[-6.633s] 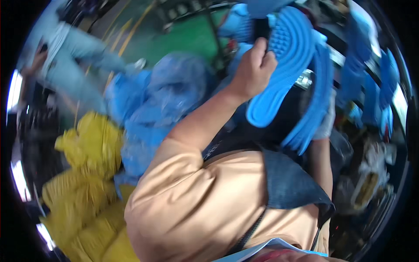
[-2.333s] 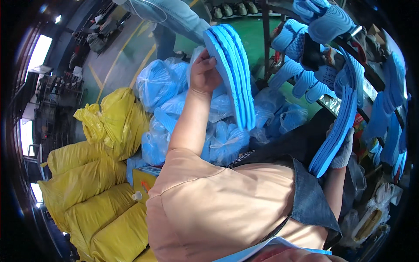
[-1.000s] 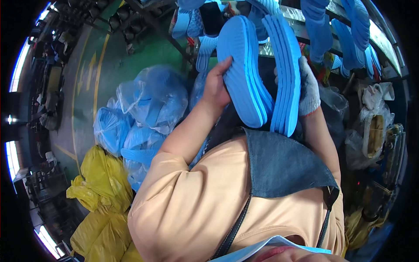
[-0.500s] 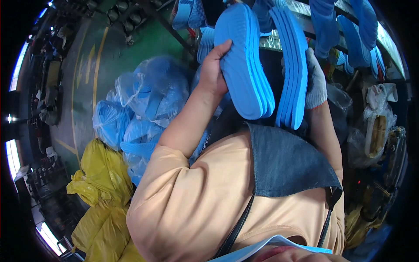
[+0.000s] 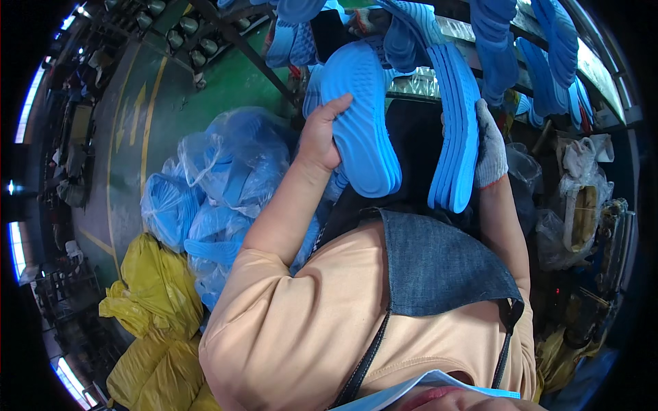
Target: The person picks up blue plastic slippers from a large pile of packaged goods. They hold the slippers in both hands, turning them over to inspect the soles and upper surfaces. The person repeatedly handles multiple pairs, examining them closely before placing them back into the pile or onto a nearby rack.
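Blue foam soles: left hand (image 5: 321,137) grips one sole (image 5: 362,127) by its edge, gloved right hand (image 5: 488,147) clamps a stack (image 5: 456,130) upright at chest height. I judge them light, flexible, grippy; best held mid-edge

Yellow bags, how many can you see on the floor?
2, maybe more. One yellow bag lies beside the clear bags of blue soles; another yellow bag sits below it at the picture's edge. More may be hidden.

left hand (image 5: 322,137) shifted down its blue sole (image 5: 360,127), soles parted
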{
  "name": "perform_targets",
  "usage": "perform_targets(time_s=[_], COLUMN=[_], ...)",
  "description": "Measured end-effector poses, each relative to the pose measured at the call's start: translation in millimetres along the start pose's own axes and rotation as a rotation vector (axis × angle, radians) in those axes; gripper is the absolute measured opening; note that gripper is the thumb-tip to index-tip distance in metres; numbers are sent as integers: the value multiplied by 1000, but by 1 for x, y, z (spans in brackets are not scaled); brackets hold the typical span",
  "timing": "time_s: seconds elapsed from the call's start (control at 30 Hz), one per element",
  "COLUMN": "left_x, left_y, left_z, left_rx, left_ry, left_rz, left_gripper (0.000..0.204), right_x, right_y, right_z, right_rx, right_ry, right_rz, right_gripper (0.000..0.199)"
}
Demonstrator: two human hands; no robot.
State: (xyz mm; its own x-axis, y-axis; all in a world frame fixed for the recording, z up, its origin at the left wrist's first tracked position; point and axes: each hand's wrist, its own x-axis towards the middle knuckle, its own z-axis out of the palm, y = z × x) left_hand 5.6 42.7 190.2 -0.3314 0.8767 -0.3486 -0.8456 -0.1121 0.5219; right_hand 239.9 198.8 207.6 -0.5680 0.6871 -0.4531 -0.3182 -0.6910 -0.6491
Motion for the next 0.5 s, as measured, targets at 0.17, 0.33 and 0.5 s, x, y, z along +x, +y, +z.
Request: perform_targets(time_s=[0.17, 0.33, 0.5], left_x=[2, 11, 17], left_y=[-3, -14, -28], left_z=[0, 8, 41], left_rx=[43, -36, 132], left_ry=[-8, -47, -90], left_rz=[52, -84, -84], left_gripper=[35, 32, 28], right_x=[-3, -6, -19], right_y=[-2, -10, -31], right_z=[1, -2, -8], right_rx=[-8, -9, -44], right_ry=[-7, -47, 7], right_rz=[3, -40, -101], right_gripper=[57, 57, 55])
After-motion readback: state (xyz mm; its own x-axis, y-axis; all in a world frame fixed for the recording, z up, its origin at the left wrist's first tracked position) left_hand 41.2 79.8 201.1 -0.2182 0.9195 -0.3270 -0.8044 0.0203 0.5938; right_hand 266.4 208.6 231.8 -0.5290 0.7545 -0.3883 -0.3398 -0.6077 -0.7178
